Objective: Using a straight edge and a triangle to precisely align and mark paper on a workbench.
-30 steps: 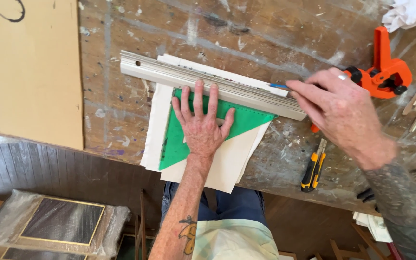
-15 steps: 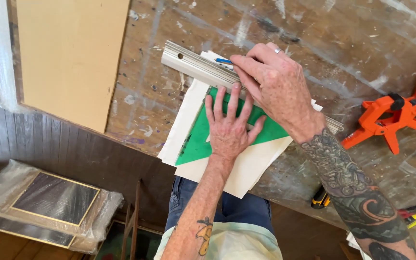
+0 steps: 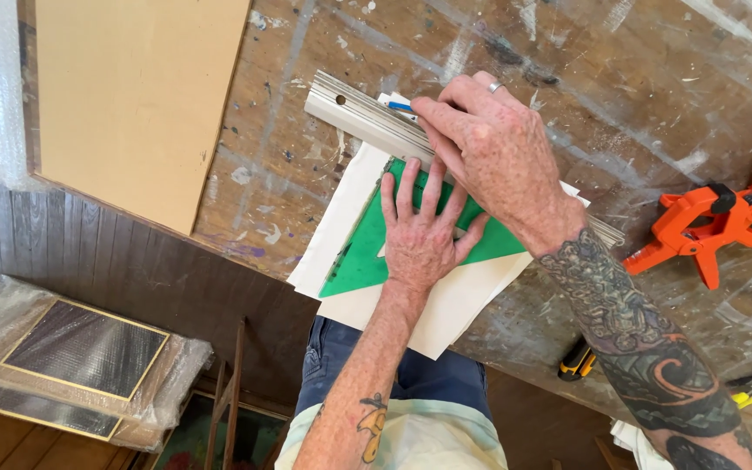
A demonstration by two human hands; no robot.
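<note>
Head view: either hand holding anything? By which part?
Nothing is gripped outright. The left hand presses flat, fingers spread, on the green triangle. The right hand bears on the metal straightedge with a blue-tipped tool at its fingertips; that hold is hidden.

I worked in a workshop, likely for framing or craft work. My bench was a paint-splattered, scarred wooden worktop (image 3: 654, 78) carrying an orange clamp (image 3: 724, 218), a metal straightedge (image 3: 359, 113) and a yellow-black utility knife (image 3: 574, 361). A bubble-wrapped framed panel (image 3: 80, 361) lay on the wooden floor beside it.
</note>
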